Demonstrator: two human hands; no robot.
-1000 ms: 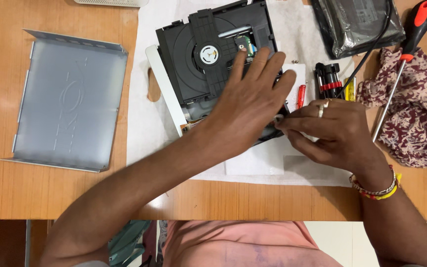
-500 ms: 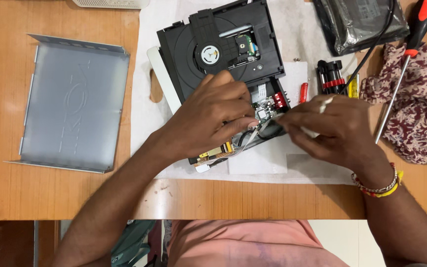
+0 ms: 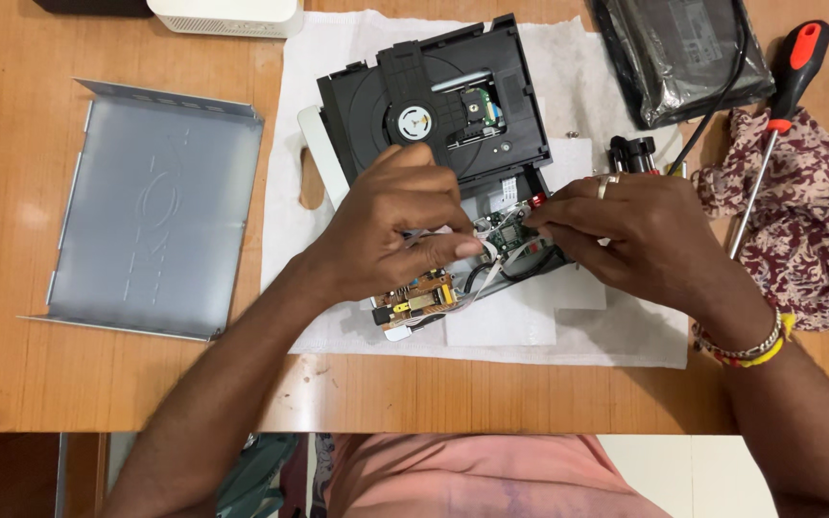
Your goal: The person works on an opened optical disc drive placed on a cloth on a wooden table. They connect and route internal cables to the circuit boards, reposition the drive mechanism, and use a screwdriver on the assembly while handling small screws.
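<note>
An opened disc player lies on a white cloth (image 3: 357,58) on the wooden table. Its black disc drive (image 3: 434,105) with a round spindle faces up, and circuit boards (image 3: 419,297) show at its near edge. My left hand (image 3: 400,230) rests on the player's near part, fingers curled and pinching a pale flat ribbon cable (image 3: 486,251). My right hand (image 3: 640,235), with a ring and bracelets, meets it from the right, fingertips on the small green board (image 3: 509,230) by the same cable.
A grey metal cover (image 3: 155,211) lies flat at the left. A red-handled screwdriver (image 3: 779,115) rests on a patterned cloth (image 3: 808,221) at the right. A black device in a clear bag (image 3: 683,48) sits at the back right, a white box (image 3: 227,14) at the back edge.
My left hand has pulled back from lying flat over the drive and curled its fingers at the boards. The right hand's fingertips moved in to meet it. The view shifted slightly.
</note>
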